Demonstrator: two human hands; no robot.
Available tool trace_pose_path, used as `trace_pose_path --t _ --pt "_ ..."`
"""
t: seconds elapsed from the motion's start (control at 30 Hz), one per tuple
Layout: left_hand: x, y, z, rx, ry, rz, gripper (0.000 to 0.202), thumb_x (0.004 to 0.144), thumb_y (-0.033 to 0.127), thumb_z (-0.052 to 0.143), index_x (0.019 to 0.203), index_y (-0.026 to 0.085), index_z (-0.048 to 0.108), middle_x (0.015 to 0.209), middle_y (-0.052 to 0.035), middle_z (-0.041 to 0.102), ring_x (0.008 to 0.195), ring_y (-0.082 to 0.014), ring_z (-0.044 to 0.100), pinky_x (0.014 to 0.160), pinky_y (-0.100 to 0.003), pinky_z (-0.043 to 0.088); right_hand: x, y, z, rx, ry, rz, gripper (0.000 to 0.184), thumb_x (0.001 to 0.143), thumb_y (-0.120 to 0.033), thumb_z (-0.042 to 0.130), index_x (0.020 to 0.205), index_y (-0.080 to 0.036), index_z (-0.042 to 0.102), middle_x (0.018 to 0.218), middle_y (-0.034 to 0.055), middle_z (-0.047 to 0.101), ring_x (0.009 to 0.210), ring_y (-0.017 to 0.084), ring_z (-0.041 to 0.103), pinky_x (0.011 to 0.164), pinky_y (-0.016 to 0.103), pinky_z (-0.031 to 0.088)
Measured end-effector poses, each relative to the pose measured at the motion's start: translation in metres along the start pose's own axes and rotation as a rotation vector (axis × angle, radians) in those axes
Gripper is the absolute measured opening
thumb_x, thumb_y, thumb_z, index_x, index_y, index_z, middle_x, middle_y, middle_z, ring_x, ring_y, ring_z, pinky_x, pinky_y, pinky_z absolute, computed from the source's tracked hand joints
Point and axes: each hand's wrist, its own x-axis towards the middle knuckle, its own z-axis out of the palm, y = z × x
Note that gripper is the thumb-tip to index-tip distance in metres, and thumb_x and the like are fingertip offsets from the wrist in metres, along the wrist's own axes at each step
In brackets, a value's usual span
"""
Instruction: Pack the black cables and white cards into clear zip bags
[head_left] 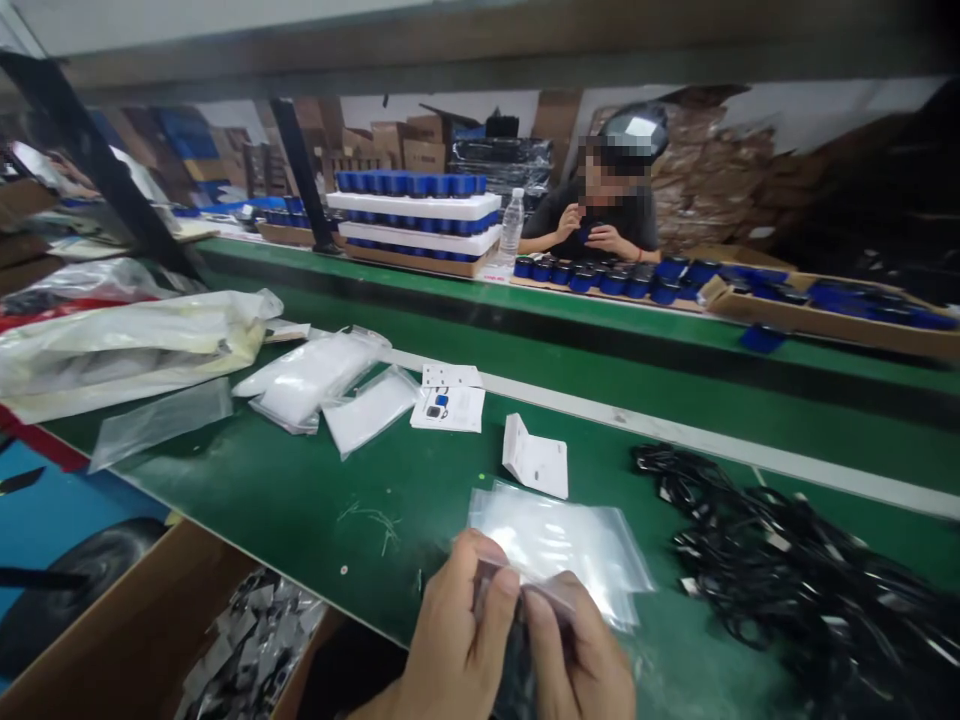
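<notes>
At the front edge of the green bench, my left hand (461, 625) and my right hand (577, 655) are closed, thumbs side by side. They pinch the top of a clear plastic bag (553, 592) between them. Something dark shows below the thumbs, too hidden to name. Just beyond my fingers lies a stack of flat clear bags (577, 540). A folded white leaflet (544, 462) stands partly open behind the stack. To the right is a tangled heap of black cables (780, 560). More printed leaflets (450, 408) lie farther left.
Plastic packs of white sheets (319, 375) and a large whitish bag (135, 345) lie at left. Below the edge, a cardboard box (127, 630) holds small bagged items. Across the bench, a person (592, 225) handles a dark item near blue-black units (600, 280) and stacked trays (420, 240).
</notes>
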Motion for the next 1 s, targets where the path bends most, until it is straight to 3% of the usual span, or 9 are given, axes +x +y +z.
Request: trace_pose_path --t 0.13,0.27,0.4,0.53,0.67,0.87,1.0 --pt "-0.004 -0.014 0.006 0.044 0.087 -0.003 0.018 0.089 0.040 0.042 0.090 0.023 0.048 0.068 0.0032 0.057 0.060 -0.0131 0.057 0.059 -0.023 0.046 -0.004 -0.001 0.011 -0.028 0.113 -0.017 0.020 0.088 -0.028 0.049 0.069 -0.021 0.047 0.057 -0.0045 0.047 0.049 0.012 0.045 0.051 0.022 0.035" --pt "0.002 -0.022 0.000 0.035 0.051 0.075 0.016 0.087 0.037 0.048 0.079 0.023 0.048 0.064 0.0053 0.057 0.057 -0.0109 0.055 0.056 -0.019 0.043 0.005 -0.004 0.002 0.116 -0.005 0.029 0.022 0.089 -0.027 0.047 0.068 -0.021 0.044 0.060 -0.0048 0.043 0.052 0.011 0.043 0.050 0.021 0.035" --pt "0.008 -0.012 -0.010 -0.039 -0.108 0.078 0.020 0.090 0.036 0.043 0.078 0.022 0.052 0.069 0.0040 0.052 0.061 -0.0107 0.051 0.057 -0.019 0.042 0.017 -0.010 -0.016 0.220 -0.147 0.078 0.020 0.088 -0.027 0.049 0.069 -0.019 0.051 0.066 -0.0018 0.047 0.059 0.012 0.046 0.055 0.021 0.038" --pt "0.012 0.000 -0.021 -0.160 -0.266 -0.112 0.029 0.088 0.043 0.044 0.071 0.021 0.051 0.067 0.0049 0.042 0.057 -0.0094 0.038 0.052 -0.019 0.034 0.020 -0.014 -0.028 0.298 -0.147 0.121 0.021 0.087 -0.026 0.053 0.068 -0.018 0.055 0.067 -0.0013 0.049 0.061 0.013 0.047 0.057 0.023 0.036" --pt "0.015 0.002 -0.030 -0.149 -0.415 -0.131 0.032 0.088 0.044 0.046 0.068 0.020 0.052 0.063 0.0057 0.037 0.055 -0.0088 0.033 0.049 -0.019 0.030 0.017 -0.015 -0.030 0.352 -0.142 0.121 0.021 0.085 -0.025 0.055 0.065 -0.018 0.054 0.065 -0.0016 0.048 0.061 0.013 0.046 0.057 0.023 0.034" --pt "0.015 0.005 -0.030 -0.096 -0.375 -0.047 0.028 0.087 0.038 0.049 0.068 0.020 0.057 0.067 0.0036 0.047 0.057 -0.0084 0.044 0.051 -0.016 0.037 0.017 -0.016 -0.032 0.276 -0.185 0.089 0.024 0.086 -0.025 0.052 0.064 -0.017 0.054 0.064 -0.0015 0.047 0.061 0.013 0.046 0.058 0.023 0.035" --pt "0.012 0.008 -0.025 -0.105 -0.356 -0.076 0.024 0.083 0.037 0.054 0.068 0.020 0.061 0.064 0.0041 0.050 0.056 -0.0085 0.048 0.051 -0.016 0.040 0.018 -0.016 -0.032 0.194 -0.249 0.067 0.022 0.085 -0.022 0.052 0.064 -0.017 0.054 0.064 -0.0007 0.050 0.061 0.013 0.049 0.057 0.023 0.037"
